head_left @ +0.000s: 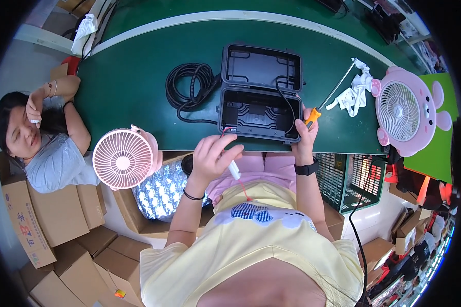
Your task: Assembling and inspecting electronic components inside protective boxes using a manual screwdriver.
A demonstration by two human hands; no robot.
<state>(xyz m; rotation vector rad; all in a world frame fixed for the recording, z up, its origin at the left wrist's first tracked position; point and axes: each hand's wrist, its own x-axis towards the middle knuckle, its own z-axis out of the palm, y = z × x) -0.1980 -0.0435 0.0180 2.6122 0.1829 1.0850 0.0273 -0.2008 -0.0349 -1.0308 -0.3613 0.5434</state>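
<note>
A black plastic box lies with its hinged lid raised on the green table in front of me. A coiled black corrugated hose runs up to its left side. My left hand is closed at the box's near left corner, fingers around a slim white tube with a thin red strand at its lower end. Small red and dark wires show by those fingertips. My right hand grips the box's right edge and a screwdriver with an orange handle, its shaft pointing away to the upper right.
A pink fan stands left at the table's edge, near a seated person. Crumpled white paper and a pink animal-shaped fan are on the right. Below are cardboard boxes and a green crate.
</note>
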